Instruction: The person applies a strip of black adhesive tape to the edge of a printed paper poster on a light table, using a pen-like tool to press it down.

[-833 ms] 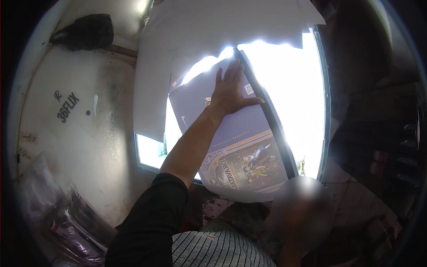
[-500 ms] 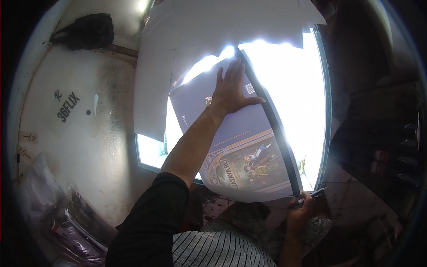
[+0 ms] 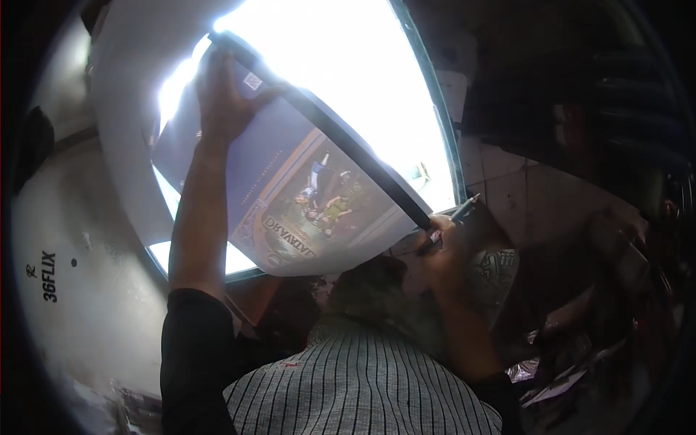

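A printed sheet point(image 3: 250, 170) in blue, with a colourful illustrated panel, lies slanted over a brightly lit glass-topped table point(image 3: 355, 65). Along its right side runs a long dark straightedge point(image 3: 341, 139). My left hand point(image 3: 226, 105) presses on the upper part of the sheet, fingers stretched and thumb spread onto the straightedge. At the straightedge's near end, my right hand point(image 3: 444, 250) is closed round a slim dark pen-shaped tool point(image 3: 466, 208) that points up and right. Whether it is a pen or a knife cannot be made out. The sheet's near edge curls over the table's front edge.
White paper point(image 3: 130, 94) covers the table's left side. A pale board point(image 3: 94, 312) with dark lettering stands at the left, near a black bag point(image 3: 35, 141). Crumpled clear plastic point(image 3: 558, 384) shows at lower right, beyond a tiled floor point(image 3: 500, 170).
The view has swung to the right, so the table and sheet appear farther left. My left hand stays spread on the sheet; my right hand still grips the tool by the straightedge's near end.
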